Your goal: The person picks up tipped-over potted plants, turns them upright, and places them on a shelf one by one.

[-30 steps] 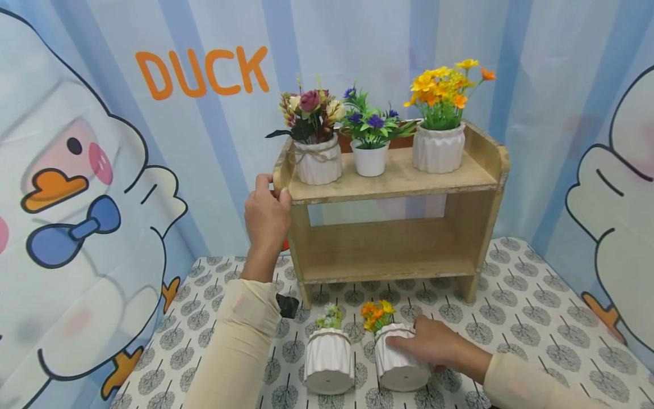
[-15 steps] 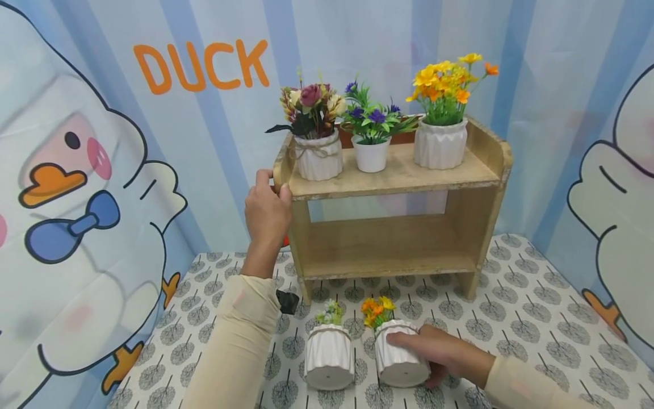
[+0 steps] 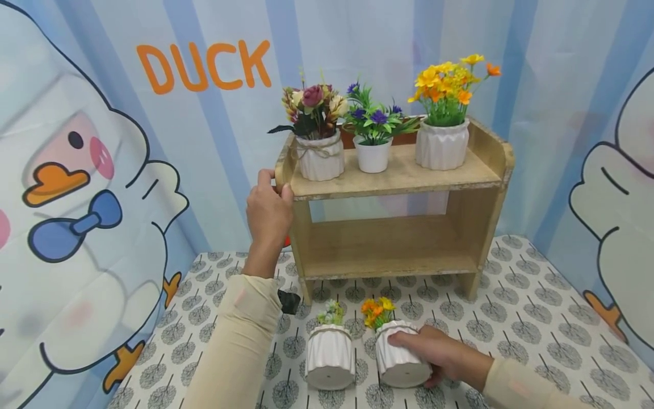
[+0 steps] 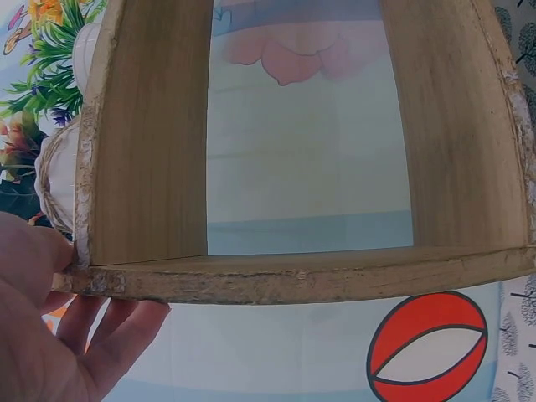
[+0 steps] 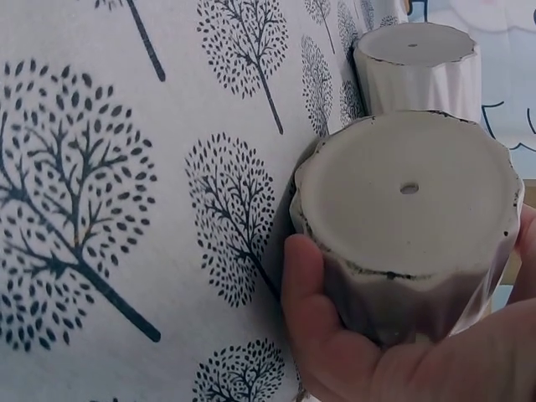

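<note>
My left hand (image 3: 269, 213) grips the upper left corner of a small wooden shelf (image 3: 390, 244), thumb in front and fingers round the outer side panel, as the left wrist view also shows. My right hand (image 3: 439, 353) holds a white fluted flower pot (image 3: 401, 358) with orange and yellow flowers (image 3: 378, 312). That pot lies on its side, its base with a small hole (image 5: 409, 188) facing me. Beside it on the left lies a second white pot (image 3: 330, 358) with pale green and white flowers (image 3: 331, 312), untouched.
On the shelf's top board stand a pot with a dusky rose bouquet (image 3: 319, 159), a smaller pot with purple flowers (image 3: 373, 156) and a pot with yellow flowers (image 3: 442, 146). A tree-print cloth (image 3: 536, 318) covers the table. A duck-print curtain (image 3: 219, 147) hangs behind.
The view has shifted slightly. My right hand's fingers have settled a little lower around the pot, which stays in place. My left hand keeps its hold on the shelf.
</note>
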Available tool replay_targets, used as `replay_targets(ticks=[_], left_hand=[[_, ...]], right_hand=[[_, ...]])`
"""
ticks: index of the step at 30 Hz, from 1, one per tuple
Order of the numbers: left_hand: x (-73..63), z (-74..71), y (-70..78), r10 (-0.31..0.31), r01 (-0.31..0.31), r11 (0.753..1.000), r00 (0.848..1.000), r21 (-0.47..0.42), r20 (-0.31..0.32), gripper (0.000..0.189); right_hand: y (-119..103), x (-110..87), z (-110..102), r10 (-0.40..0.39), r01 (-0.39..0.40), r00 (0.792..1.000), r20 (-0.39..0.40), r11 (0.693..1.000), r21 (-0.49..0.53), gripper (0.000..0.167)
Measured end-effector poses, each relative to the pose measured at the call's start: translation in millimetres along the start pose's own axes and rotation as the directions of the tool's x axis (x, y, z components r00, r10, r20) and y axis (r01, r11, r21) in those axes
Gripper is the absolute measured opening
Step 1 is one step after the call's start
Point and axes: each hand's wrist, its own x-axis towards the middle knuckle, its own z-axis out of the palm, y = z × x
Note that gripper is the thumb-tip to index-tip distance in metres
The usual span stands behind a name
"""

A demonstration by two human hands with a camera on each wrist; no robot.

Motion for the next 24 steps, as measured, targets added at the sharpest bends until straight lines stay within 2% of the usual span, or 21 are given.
replay_targets(ticks=[15, 18, 24], left_hand=[[-1.4, 1.0, 0.8, 0.005, -0.005, 1.0, 1.0, 0.001, -0.004, 0.03], [-1.5, 1.2, 0.6, 0.004, -0.004, 1.0, 1.0, 0.006, -0.007, 0.03], [-1.2, 1.1, 0.9, 0.009, -0.009, 1.0, 1.0, 0.009, -0.021, 0.03]], right_hand=[[-2, -7.8, -5, -0.041, 0.044, 0.999, -0.035, 0.996, 0.078, 0.069], [-4, -10.3, -5, -0.065, 0.069, 0.996, -0.065, 0.995, 0.067, 0.071], [-5, -13.7, -6, -0.128, 0.127, 0.982, -0.138, 0.992, -0.017, 0.08]])
